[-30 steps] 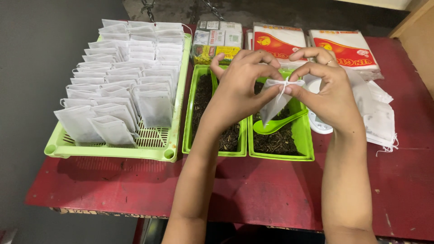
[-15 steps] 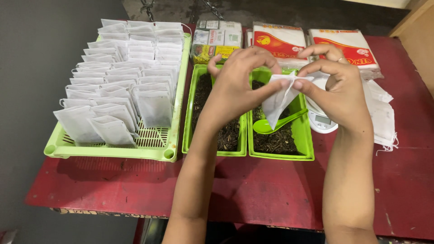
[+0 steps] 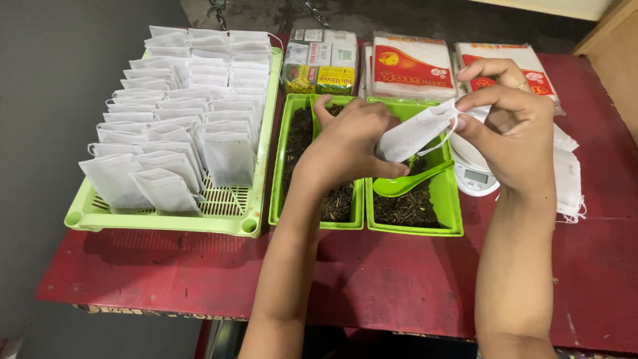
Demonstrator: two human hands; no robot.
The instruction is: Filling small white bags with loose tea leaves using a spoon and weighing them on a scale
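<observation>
1. Slotted green basket (image 3: 256,199), far left on the red table (image 3: 399,279): it holds rows of filled white filter bags (image 3: 193,119), standing upright and packed close, front to back. By this count most of your output is already done; only a narrow strip of bare grid shows at the near edge.

2. Left green tray (image 3: 279,186): loose dark tea leaves (image 3: 335,199) cover its floor, so stock remains to be bagged.

3. Your left hand (image 3: 349,143): fingers curled and pressed around the lower body of a white filter bag (image 3: 412,133), thumb raised behind it.

4. The bag itself: held in the air over the right tray, tilted, its mouth toward your right hand. Whether it is fully loaded, you cannot tell from here.

5. Right green tray (image 3: 452,213): more loose tea, plus a green spoon (image 3: 402,185) lying in it, bowl toward you.

6. Your right hand (image 3: 512,133): thumb and forefinger pinch the bag's top edge and its drawstring; the other fingers are raised and spread.

7. White digital scale (image 3: 475,174), just beside the right tray, partly hidden by your hand.

8. Empty white bags (image 3: 568,179), stacked loose at far right: still to be filled.

9. Back row: small tea boxes (image 3: 319,66) and two sealed packs of bags (image 3: 409,66).
</observation>
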